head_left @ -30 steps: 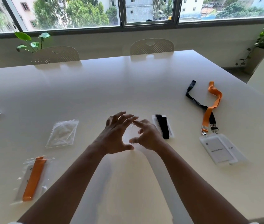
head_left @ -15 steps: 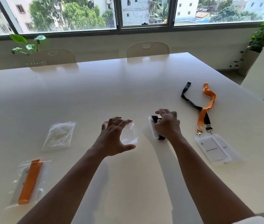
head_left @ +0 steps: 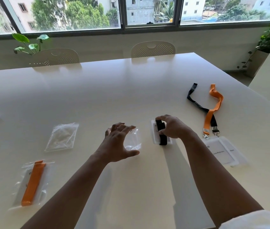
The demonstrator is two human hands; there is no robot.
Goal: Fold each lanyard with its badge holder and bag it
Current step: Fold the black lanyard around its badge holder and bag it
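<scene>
Folded black lanyard bundle (head_left: 161, 133) pinched by the right hand (head_left: 174, 127)
Light, springy strap on a stiff holder, just right of the slippery clear bag (head_left: 133, 139); best held across strap and card; left hand (head_left: 117, 142) spread, fingertips touching the bag.

- One head-worn wide view looks forward and down across the table (head_left: 97, 96), toward the windows (head_left: 68, 14).
- Both forearms reach in from the bottom edge, close to the lens.
- Chairs (head_left: 153, 49) stand at the far side.
</scene>
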